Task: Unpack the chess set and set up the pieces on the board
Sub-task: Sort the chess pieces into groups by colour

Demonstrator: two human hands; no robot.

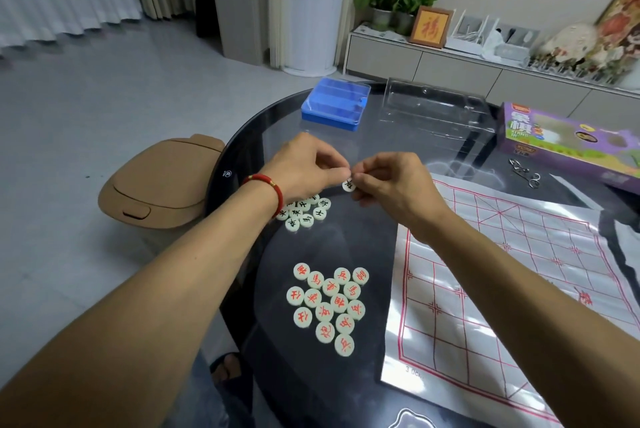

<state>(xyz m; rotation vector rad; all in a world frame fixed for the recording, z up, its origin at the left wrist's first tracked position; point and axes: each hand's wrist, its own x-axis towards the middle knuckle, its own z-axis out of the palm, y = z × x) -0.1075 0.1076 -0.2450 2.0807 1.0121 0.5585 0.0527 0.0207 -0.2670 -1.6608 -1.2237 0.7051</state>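
**Both hands meet on 1 black-marked piece above the bench**

The left hand (304, 164), a red bracelet (266, 185) on its wrist, and the right hand (391, 185) both pinch 1 white piece (348, 185) between their fingertips, held above the dark glass bench (346, 244). Under the left hand lies a cluster of black-marked pieces (306, 214), partly hidden, so their count is unclear. Nearer lie 15 red-marked pieces (329, 306). To the right spreads 1 board sheet (519, 271) with red lines. Behind stand 1 blue case (334, 103), 1 clear tray (436, 112) and 1 purple box (568, 143) printed "象棋".
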